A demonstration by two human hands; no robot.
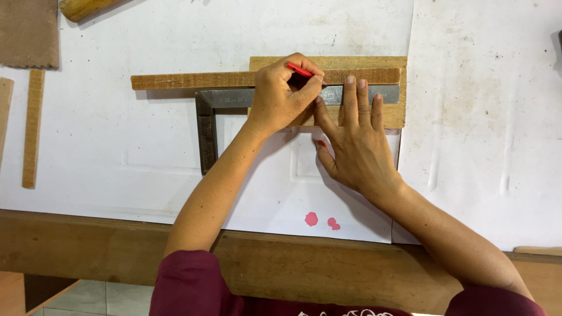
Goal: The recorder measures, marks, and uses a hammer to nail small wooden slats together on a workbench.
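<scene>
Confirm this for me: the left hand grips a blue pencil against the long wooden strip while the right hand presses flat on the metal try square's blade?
Not quite. In the head view the pencil in the left hand is red, not blue. The rest holds: its tip meets the long wooden strip, and the right hand presses flat on the metal try square's blade.

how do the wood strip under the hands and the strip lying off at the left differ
The strip under the hands lies crosswise on the white sheet, touched by the left hand, which holds a red pencil; the right hand presses the steel square beside it. The left strip lies lengthwise, untouched, and looks shorter and paler. Both are thin, flat, bare wood.
</scene>
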